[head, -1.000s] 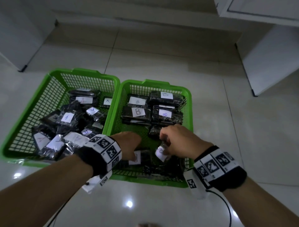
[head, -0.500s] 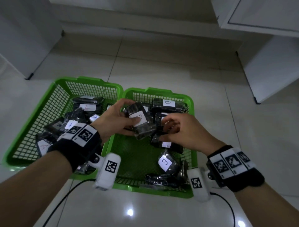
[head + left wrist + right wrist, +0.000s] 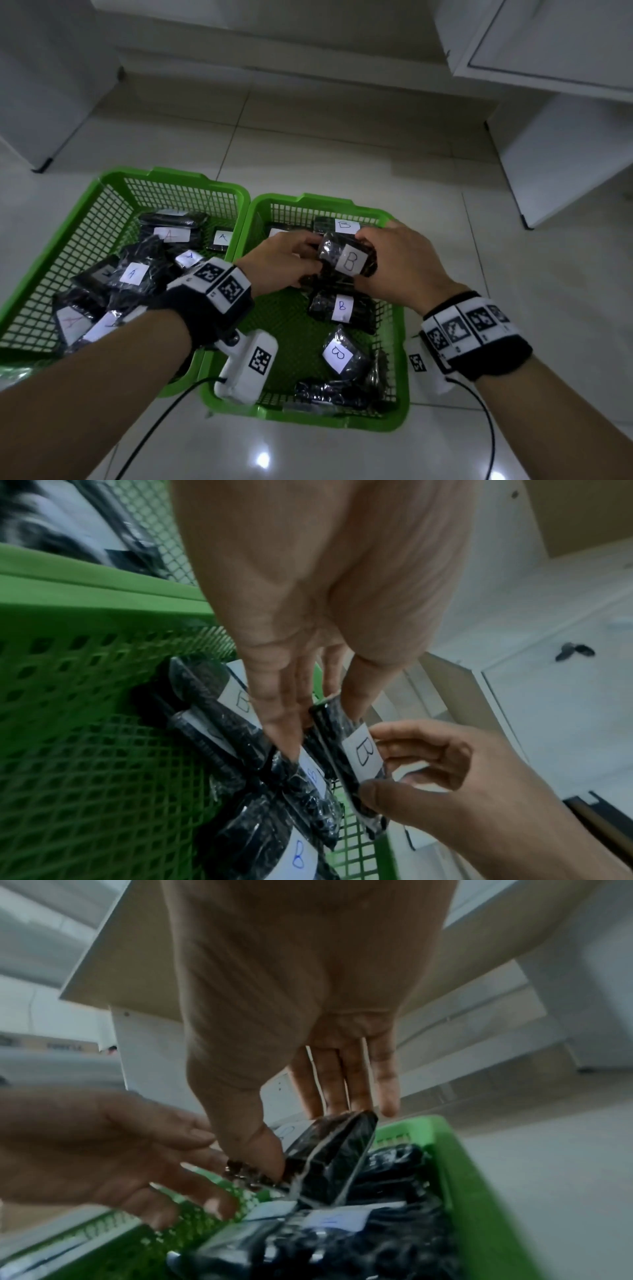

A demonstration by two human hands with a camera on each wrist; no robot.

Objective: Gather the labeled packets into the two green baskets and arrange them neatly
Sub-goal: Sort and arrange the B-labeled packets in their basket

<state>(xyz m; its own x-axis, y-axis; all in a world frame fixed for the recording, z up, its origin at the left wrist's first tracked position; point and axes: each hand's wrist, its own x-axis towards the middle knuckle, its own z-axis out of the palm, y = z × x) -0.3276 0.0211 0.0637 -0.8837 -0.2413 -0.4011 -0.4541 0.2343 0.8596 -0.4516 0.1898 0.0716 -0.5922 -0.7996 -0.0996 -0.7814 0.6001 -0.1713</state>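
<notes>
Two green baskets stand side by side on the floor. The left basket (image 3: 178, 174) holds a loose heap of black packets labelled A (image 3: 132, 274). The right basket (image 3: 325, 200) holds B packets, with a stacked row at the back (image 3: 342, 224) and loose ones nearer me (image 3: 340, 308) (image 3: 339, 354). Above the back row hangs one B packet (image 3: 347, 262) (image 3: 359, 753) (image 3: 335, 1158). My right hand (image 3: 368, 262) (image 3: 380, 767) (image 3: 308, 1131) pinches it between thumb and fingers. My left hand (image 3: 310, 257) (image 3: 318, 712) (image 3: 205, 1167) touches its left end with nearly straight fingers.
White cabinets stand at the right (image 3: 565, 164) and the far left (image 3: 44, 102) on the glossy tiled floor (image 3: 342, 144). Black cables (image 3: 154, 428) trail from my wrist cameras across the floor in front of the baskets.
The B packet rose from the near part of the right basket, went from my left hand's grip into my right hand, and moved right and back over the stacked row.
</notes>
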